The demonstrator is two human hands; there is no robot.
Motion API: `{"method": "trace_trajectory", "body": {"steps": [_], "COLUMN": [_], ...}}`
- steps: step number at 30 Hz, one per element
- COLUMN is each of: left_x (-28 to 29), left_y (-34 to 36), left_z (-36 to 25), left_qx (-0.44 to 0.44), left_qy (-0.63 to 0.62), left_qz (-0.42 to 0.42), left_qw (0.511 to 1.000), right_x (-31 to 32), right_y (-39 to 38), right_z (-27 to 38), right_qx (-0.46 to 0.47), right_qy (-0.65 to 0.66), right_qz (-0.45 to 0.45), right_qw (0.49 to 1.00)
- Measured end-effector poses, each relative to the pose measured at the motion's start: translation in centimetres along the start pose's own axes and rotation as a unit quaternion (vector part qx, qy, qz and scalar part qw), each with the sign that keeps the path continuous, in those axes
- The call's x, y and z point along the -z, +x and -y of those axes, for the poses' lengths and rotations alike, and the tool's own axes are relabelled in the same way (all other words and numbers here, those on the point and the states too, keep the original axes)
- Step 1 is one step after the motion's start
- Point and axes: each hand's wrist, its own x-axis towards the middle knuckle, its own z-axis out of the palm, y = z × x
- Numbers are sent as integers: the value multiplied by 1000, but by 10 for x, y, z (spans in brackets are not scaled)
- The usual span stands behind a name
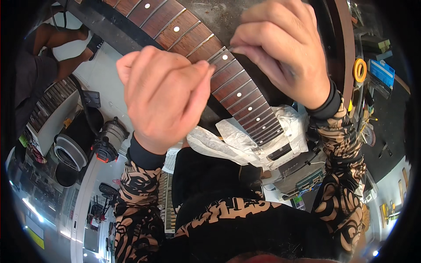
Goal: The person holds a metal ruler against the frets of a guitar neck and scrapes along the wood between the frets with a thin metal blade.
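A guitar neck with a dark reddish-brown fretboard (239, 83), metal frets and pale round dots runs diagonally from the upper left to the masked guitar body (287, 133), which is wrapped in whitish paper or tape. My left hand (164, 94) is closed at the fretboard's left edge, thumb and fingertips pinched together. Across from it, my right hand (285, 52) pinches at the right edge, with a thin dark sliver at its fingertips. Both pinches sit at opposite ends of one fret line. Whatever lies between the fingers is too small to make out. Brown dust specks the upper fretboard.
A dark workbench (215, 15) lies beneath the neck. To the right are a yellow tape roll (360, 70), a blue packet (382, 72) and scattered tools. Another person's legs (57, 44) show at upper left, above a black bin (72, 151) and a grey-and-black cylindrical device (109, 138).
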Motion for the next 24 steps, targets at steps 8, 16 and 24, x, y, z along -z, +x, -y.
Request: {"method": "trace_trajectory", "body": {"steps": [8,16,24], "left_x": [-1,3,7], "left_y": [2,-3,-9], "left_z": [1,-1,-2], "left_qx": [-1,1,8], "left_qy": [-19,-31,-62], "left_qz": [14,32,66], "left_qw": [1000,999,996], "right_x": [-5,11,7], "right_y": [-3,5,-4], "right_z": [-5,8,12], "right_qx": [-33,-32,-27], "right_qy": [51,-9,12], "right_qz": [-23,56,49], "right_qw": [998,998,998]}}
